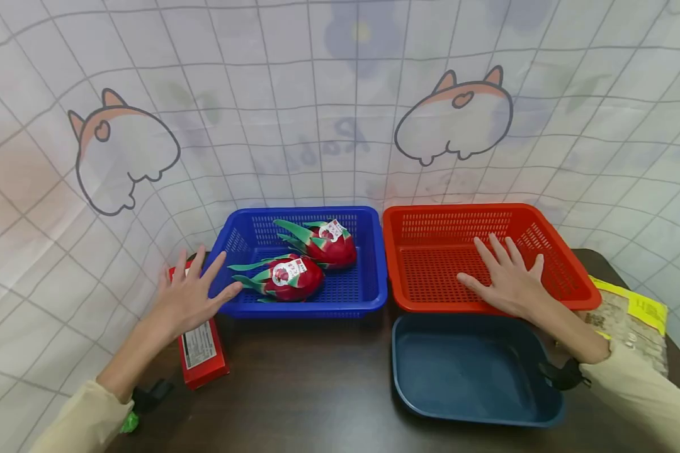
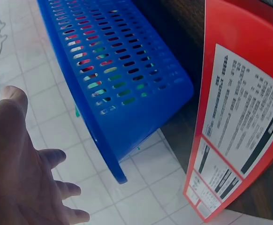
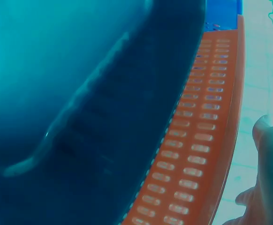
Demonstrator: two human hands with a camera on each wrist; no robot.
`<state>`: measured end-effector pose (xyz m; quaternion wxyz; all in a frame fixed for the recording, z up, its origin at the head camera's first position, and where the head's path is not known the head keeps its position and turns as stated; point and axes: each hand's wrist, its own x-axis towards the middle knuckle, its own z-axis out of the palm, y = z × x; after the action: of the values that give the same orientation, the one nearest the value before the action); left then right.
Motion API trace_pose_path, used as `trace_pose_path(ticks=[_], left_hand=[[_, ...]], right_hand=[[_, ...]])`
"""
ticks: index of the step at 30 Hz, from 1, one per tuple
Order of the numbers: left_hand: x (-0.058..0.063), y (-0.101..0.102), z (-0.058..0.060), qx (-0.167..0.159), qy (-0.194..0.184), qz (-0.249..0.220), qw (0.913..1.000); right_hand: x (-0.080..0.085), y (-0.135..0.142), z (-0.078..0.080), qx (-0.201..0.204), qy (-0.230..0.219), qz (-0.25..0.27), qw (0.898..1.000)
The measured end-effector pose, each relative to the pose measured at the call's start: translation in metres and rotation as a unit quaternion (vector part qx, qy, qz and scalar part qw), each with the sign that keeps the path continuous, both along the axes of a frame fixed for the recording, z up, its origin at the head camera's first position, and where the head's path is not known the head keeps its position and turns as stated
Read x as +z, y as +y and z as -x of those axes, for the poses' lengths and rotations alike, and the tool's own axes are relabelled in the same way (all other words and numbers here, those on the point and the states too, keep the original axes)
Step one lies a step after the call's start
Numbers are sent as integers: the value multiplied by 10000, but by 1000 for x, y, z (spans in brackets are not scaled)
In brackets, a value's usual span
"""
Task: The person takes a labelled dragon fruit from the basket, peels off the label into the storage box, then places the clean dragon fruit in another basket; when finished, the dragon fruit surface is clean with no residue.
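My left hand (image 1: 188, 299) hovers with spread fingers at the left side of a blue basket (image 1: 376, 264), above a red box (image 1: 206, 358) with a white printed label. Two dragon fruits lie in that basket: the nearer one (image 1: 308, 280) and the farther one (image 1: 342, 251), each bearing a sticker. Fingers spread, my right hand (image 1: 512, 286) is over the red basket (image 1: 410, 277), holding nothing. In the left wrist view, the left hand (image 2: 19, 164) appears apart from the basket wall. The right wrist view shows the right hand (image 3: 272, 173) beside the red basket's rim.
A dark blue tray (image 1: 464, 371) sits in front of the red basket. On the right lies a clear package with a yellow band (image 1: 646, 308). Something small and green (image 1: 129, 423) is near the left sleeve. A gridded cloth (image 1: 340, 113) hangs behind the brown table (image 1: 294, 377).
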<state>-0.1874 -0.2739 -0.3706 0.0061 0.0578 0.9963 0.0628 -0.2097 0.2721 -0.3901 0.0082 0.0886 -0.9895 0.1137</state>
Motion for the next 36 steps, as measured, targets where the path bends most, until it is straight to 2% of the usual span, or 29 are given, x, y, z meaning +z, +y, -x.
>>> trace_pose_path(ticks=[6,13,17,23,26,36], left_hand=[[-5,-1,1,53,-4,-259,9997],[-14,-6,2,32,274,-956,9950],[-22,-7,1,50,408,-1532,9873],[-29,-4,-6,93,482,-2521,9664],[-33,-2,-8,183,544,-2702,9611],[-49,-2,-14,456,671,-2931,9526]], right_hand=[[-1,-3,0,63,-3,116,9999],[-2,-7,0,307,324,445,9980],[-1,-12,0,507,653,630,9946],[1,-22,4,736,904,753,9903],[2,-26,5,860,929,791,9888],[7,-40,-1,1506,904,973,9796]])
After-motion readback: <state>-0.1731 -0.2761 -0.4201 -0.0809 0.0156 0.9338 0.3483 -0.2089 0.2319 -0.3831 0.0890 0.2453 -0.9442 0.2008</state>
